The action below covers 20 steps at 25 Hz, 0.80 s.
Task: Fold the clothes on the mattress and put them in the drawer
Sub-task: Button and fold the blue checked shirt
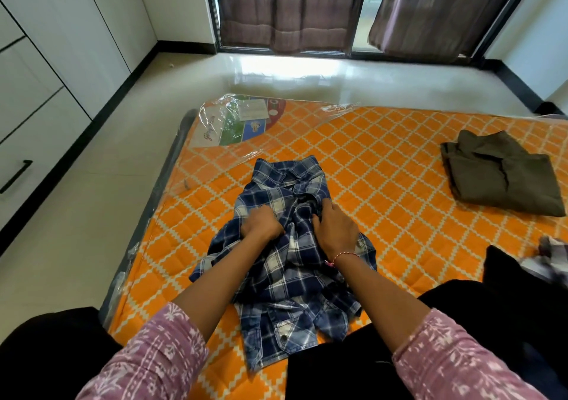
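Observation:
A blue and white plaid shirt lies crumpled on the orange patterned mattress, collar pointing away from me. My left hand is closed on a bunch of the shirt's fabric near its left shoulder. My right hand grips the cloth just below the collar, fingers curled into it. A folded olive-brown garment rests at the right side of the mattress. White drawers with a black handle stand along the left wall.
A dark garment and a grey-white cloth lie at the right edge near me. Clear plastic wrap with a label covers the mattress's far left corner. Glossy tiled floor runs between mattress and cabinets; curtains hang ahead.

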Tool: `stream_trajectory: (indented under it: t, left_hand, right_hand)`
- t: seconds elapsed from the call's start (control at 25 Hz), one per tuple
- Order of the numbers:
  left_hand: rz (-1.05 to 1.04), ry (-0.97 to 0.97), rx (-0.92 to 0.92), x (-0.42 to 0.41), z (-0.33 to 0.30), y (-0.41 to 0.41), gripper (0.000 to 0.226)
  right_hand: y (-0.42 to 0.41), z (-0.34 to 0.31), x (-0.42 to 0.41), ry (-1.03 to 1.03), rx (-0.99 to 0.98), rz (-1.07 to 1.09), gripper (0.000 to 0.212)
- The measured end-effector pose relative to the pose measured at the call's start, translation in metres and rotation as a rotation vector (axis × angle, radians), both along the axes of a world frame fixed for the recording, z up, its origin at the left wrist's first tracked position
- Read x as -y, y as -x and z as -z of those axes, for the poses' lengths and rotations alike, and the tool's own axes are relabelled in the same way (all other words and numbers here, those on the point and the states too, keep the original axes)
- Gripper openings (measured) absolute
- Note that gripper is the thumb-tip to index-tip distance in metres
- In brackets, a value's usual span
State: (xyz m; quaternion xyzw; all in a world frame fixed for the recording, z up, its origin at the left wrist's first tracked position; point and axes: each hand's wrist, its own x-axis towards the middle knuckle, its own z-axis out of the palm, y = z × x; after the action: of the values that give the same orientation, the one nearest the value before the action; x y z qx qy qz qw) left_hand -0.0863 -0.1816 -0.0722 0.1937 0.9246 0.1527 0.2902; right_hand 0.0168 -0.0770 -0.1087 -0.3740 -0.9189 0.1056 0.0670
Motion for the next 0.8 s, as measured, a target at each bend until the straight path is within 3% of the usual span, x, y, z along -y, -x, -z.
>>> stream_trajectory:
  t: [0.12, 0.28, 0.32, 0.4, 0.48, 0.52, 0.64, 0.8]
  left_hand:
    - [-0.029, -0.119, 0.006, 0.005, -0.003, -0.001, 0.012]
    - [-0.093, -0.31, 0.088, 0.016, -0.026, 0.004, 0.013]
    - [-0.073, -0.336, 0.071, 0.018, -0.033, 0.005, 0.015]
    - [-0.04, -0.385, 0.037, 0.02, -0.048, 0.003, 0.018]
    - [-0.09, -0.489, 0.118, 0.021, -0.058, -0.004, 0.02]
    - [-0.146, -0.552, 0.191, 0.021, -0.06, -0.008, 0.018]
    - [-0.268, -0.68, 0.288, 0.022, -0.061, -0.023, 0.015]
    - [-0.26, -0.719, 0.219, 0.019, -0.055, -0.039, 0.018]
  right_hand:
    - [0.002, -0.011, -0.007, 0.025, -0.041, -0.015, 0.027]
    - [-0.012, -0.041, -0.003, 0.075, -0.291, 0.053, 0.018]
    - [-0.017, -0.047, -0.001, 0.167, -0.349, 0.049, 0.018]
    - [-0.021, -0.063, -0.002, 0.593, -0.444, 0.093, 0.021]
    - [-0.02, -0.078, 0.0, 1.006, -0.481, 0.152, 0.02]
    - [-0.019, -0.082, 0.003, 1.11, -0.474, 0.152, 0.018]
    - [-0.019, -0.086, 0.021, 1.039, -0.471, 0.061, 0.02]
    - [-0.023, -0.085, 0.032, 0.902, -0.588, 0.12, 0.019]
